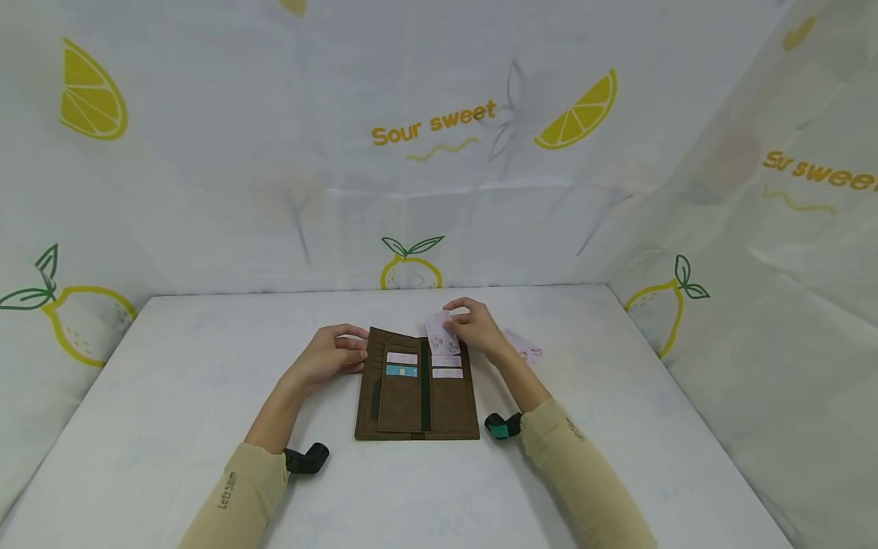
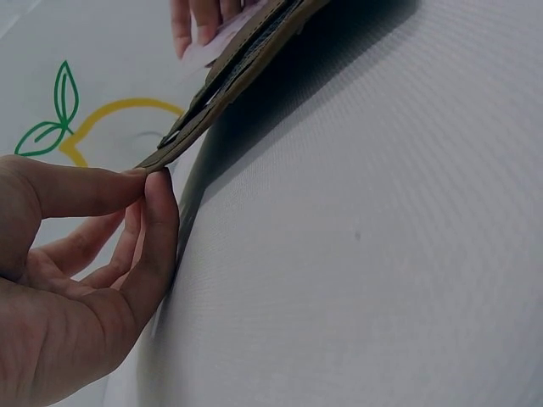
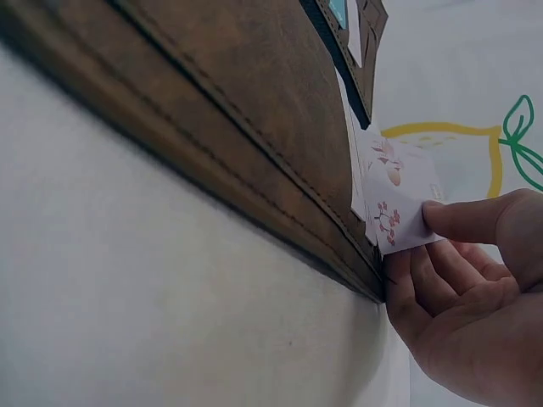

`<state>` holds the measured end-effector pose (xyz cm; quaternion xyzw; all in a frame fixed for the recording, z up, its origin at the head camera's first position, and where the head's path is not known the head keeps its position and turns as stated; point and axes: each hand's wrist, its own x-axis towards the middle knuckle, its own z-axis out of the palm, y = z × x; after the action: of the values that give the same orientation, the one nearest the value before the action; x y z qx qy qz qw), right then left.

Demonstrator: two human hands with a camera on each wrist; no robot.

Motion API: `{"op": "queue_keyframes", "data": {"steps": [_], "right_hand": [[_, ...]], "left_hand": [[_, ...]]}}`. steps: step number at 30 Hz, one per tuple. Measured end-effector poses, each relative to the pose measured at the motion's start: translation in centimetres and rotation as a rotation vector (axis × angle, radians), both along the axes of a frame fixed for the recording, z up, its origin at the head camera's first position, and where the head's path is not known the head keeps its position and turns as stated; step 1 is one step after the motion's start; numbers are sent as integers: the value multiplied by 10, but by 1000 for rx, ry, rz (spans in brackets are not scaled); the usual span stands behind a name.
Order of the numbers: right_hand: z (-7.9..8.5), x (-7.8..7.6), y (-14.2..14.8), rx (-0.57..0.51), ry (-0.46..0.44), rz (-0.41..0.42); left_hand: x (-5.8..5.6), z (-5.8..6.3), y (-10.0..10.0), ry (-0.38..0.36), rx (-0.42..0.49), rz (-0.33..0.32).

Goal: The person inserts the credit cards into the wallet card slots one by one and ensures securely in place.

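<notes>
One printed card (image 1: 441, 336), pinched by right hand (image 1: 476, 328), at upper right of open wallet (image 1: 449, 408) on desk (image 1: 206, 343). Left hand (image 1: 331, 354) pinches wallet's left edge. Best: card square, wallet steady.

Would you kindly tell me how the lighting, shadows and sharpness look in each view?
Head: fairly even light, soft shadow beside the right sleeve; left wrist: dimmer, with a dark shadow under the wallet; right wrist: the wallet's nearest edge, at far left, is blurred.
</notes>
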<state>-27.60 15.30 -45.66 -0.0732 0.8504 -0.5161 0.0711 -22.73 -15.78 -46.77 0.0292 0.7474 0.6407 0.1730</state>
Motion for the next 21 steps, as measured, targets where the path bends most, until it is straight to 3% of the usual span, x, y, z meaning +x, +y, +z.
{"op": "queue_keyframes", "data": {"steps": [8,21], "right_hand": [[1,-3,-2,0,18,84],[0,-2,2,15,18,69]], "left_hand": [[0,0,0,-3,1,-12],[0,1,1,-5,-32,3]]}}
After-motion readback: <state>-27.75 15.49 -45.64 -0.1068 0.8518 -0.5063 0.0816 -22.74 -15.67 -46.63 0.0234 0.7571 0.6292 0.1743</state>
